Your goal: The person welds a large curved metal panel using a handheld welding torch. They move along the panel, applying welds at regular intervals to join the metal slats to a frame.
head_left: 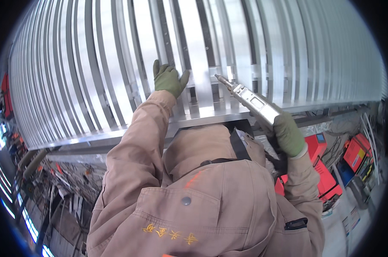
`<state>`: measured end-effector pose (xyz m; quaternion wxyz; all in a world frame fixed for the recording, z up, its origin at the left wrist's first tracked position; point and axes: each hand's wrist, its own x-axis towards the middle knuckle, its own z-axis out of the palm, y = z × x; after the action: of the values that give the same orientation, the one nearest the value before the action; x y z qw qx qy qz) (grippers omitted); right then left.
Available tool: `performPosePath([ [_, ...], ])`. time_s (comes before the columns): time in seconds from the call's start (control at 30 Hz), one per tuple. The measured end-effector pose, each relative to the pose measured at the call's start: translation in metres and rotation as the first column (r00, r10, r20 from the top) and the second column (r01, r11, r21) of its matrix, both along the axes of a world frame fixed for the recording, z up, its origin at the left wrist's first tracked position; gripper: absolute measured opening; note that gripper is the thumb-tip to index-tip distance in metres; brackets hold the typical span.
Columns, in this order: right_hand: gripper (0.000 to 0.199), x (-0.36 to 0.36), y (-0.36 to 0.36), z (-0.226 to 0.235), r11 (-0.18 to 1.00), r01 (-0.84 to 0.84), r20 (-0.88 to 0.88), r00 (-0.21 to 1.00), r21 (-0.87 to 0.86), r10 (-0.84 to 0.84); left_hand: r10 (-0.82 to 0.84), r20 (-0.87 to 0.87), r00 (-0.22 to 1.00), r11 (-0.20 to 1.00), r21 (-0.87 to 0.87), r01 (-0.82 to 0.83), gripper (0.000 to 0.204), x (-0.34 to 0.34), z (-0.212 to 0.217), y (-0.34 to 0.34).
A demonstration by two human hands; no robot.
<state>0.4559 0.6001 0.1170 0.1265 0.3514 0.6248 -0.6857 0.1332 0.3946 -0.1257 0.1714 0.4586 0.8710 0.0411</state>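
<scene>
Silver handheld welding gun (pixel 258 103) extends forward-left from the right hand (pixel 289 136), which grasps its rear, the sound hold; I judge it rigid, fairly heavy. Left hand (pixel 169 81), unclenched, lies at metal slats (pixel 200 64).

A dark bar (pixel 84 149) runs beneath the near edge of a broad panel of silvery metal slats (pixel 200 64), which lies flat with a bright rail (pixel 215 115) along that edge. To the right, red machines (pixel 329 182) stand on pale grey floor (pixel 333 235); cluttered scraps (pixel 69 188) cover the left.
</scene>
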Motion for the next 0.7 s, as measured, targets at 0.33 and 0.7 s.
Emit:
performPosePath([
  [0.33, 0.100, 0.042, -0.094, -0.005, 0.908, 0.302, -0.171, 0.950, 0.292, -0.261, -0.059, -0.257, 0.965, 0.974, 0.197, 0.112, 0.069, 0.010, -0.014, 0.007],
  [0.7, 0.104, 0.040, -0.094, -0.011, 0.887, 0.315, -0.201, 0.945, 0.339, -0.259, 0.111, -0.055, 0.992, 0.994, -0.005, -0.112, 0.106, 0.019, 0.029, 0.053],
])
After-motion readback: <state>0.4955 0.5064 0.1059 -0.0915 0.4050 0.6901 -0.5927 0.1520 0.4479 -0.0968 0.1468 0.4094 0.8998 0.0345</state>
